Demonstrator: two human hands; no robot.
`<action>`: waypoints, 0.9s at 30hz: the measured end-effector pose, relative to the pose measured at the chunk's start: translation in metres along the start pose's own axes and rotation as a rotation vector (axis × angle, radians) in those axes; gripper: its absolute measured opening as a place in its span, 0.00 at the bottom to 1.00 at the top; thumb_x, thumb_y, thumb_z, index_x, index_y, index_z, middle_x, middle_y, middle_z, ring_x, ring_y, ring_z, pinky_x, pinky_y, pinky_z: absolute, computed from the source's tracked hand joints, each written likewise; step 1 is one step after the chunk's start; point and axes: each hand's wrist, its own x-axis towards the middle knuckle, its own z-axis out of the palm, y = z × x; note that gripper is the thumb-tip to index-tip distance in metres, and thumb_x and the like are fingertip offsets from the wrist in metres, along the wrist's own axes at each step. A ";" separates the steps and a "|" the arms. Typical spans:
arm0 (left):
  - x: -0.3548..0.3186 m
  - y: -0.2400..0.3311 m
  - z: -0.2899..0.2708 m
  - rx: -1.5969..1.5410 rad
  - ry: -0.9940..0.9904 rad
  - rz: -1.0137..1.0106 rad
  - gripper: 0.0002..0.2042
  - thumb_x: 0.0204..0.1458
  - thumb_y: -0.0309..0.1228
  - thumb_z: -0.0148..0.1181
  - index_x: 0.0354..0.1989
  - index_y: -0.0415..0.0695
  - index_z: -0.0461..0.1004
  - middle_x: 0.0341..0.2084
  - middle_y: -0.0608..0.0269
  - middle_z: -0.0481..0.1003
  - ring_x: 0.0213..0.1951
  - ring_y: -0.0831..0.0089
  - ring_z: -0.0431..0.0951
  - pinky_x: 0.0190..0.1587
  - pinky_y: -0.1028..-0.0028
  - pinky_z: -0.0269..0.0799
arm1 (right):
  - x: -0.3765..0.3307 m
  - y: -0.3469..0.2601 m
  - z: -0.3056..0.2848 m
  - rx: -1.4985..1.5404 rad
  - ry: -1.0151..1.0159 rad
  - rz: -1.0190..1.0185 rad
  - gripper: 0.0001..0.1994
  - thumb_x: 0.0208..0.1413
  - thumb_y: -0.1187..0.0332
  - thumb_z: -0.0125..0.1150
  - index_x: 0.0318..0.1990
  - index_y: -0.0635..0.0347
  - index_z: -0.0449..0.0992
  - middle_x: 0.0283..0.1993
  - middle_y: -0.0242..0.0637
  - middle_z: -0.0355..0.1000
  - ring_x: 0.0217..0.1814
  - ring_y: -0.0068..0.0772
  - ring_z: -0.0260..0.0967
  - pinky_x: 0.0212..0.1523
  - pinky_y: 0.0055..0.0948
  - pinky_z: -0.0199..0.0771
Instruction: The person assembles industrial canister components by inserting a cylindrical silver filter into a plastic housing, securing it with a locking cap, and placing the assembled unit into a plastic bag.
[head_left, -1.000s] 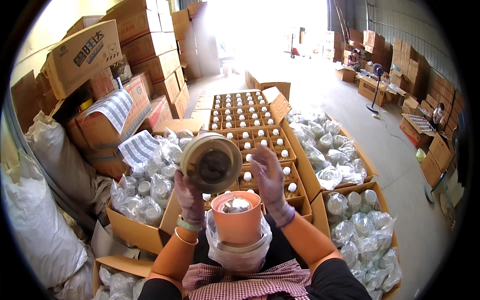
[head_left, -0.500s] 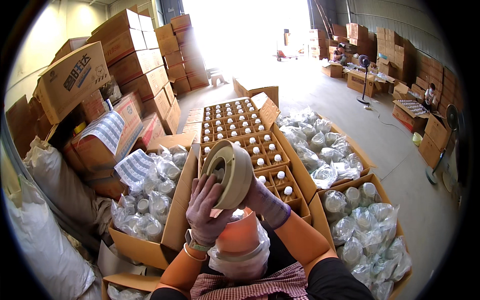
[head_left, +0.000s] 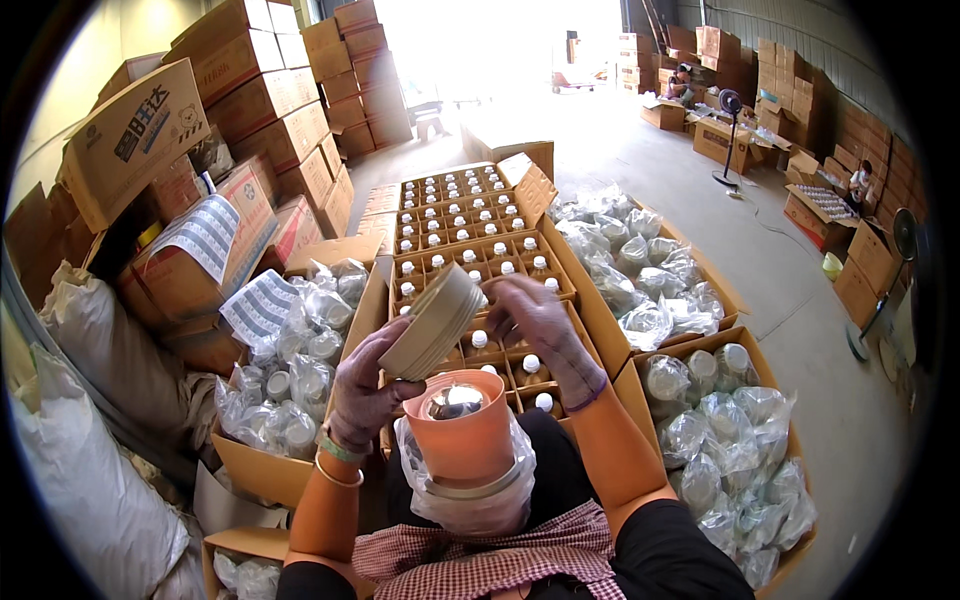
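Note:
My left hand (head_left: 362, 392), in a pale purple-grey glove, grips a round beige lid-like piece (head_left: 432, 330) by its left edge. The piece is tilted, with its ribbed side wall facing me. Beside its upper right edge is my right hand (head_left: 545, 338), gloved alike, its fingers apart and bent; whether a fingertip touches the edge I cannot tell. Below both hands an orange tapered container (head_left: 458, 440) stands upright at my lap, a shiny silvery round surface showing inside its top. Clear plastic wrap (head_left: 415, 485) is bunched around its lower part.
Ahead stands a divided carton (head_left: 590, 335) of white-capped bottles. Open cartons of plastic-wrapped clear items flank it, left (head_left: 262, 478) and right (head_left: 640, 430). Stacked boxes (head_left: 285, 135) and white sacks (head_left: 90, 490) line the left. A fan (head_left: 731, 105) and people are farther right.
The beige piece has turned so its ribbed side faces me and moved slightly left. My right hand has come off its side and opened. The orange container shows more fully.

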 end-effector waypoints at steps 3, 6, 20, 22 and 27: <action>0.013 -0.020 -0.014 0.027 -0.357 0.025 0.36 0.41 0.37 0.81 0.60 0.34 0.76 0.59 0.50 0.77 0.63 0.59 0.75 0.66 0.61 0.69 | -0.016 0.036 0.001 0.046 -0.015 -0.250 0.28 0.67 0.48 0.61 0.63 0.61 0.73 0.59 0.43 0.72 0.60 0.32 0.72 0.58 0.34 0.74; 0.012 -0.036 -0.010 0.030 -0.508 0.088 0.35 0.43 0.43 0.80 0.60 0.37 0.77 0.58 0.49 0.78 0.63 0.57 0.75 0.67 0.59 0.69 | -0.028 0.054 0.001 -0.181 -0.268 -0.366 0.30 0.59 0.51 0.72 0.63 0.59 0.76 0.67 0.42 0.68 0.74 0.40 0.60 0.75 0.43 0.58; -0.034 -0.036 0.011 -0.304 -0.030 -0.007 0.28 0.52 0.61 0.70 0.33 0.43 0.79 0.40 0.56 0.79 0.56 0.58 0.74 0.67 0.53 0.64 | -0.056 0.044 0.044 -0.368 -0.039 -0.689 0.21 0.41 0.60 0.85 0.43 0.53 0.85 0.47 0.35 0.77 0.59 0.43 0.73 0.62 0.41 0.72; -0.029 -0.047 0.025 -0.396 0.085 -0.008 0.28 0.54 0.61 0.68 0.33 0.43 0.78 0.38 0.58 0.77 0.53 0.61 0.74 0.70 0.53 0.62 | -0.055 0.051 0.050 -0.323 0.063 -0.563 0.20 0.42 0.60 0.84 0.43 0.53 0.85 0.46 0.35 0.77 0.58 0.42 0.73 0.61 0.40 0.73; -0.022 -0.070 0.022 -0.267 -0.056 0.163 0.27 0.41 0.56 0.80 0.37 0.45 0.82 0.39 0.60 0.80 0.49 0.62 0.79 0.72 0.52 0.58 | -0.051 0.066 0.030 -0.338 -0.021 -0.644 0.20 0.45 0.58 0.82 0.43 0.57 0.84 0.45 0.37 0.77 0.53 0.39 0.74 0.57 0.38 0.74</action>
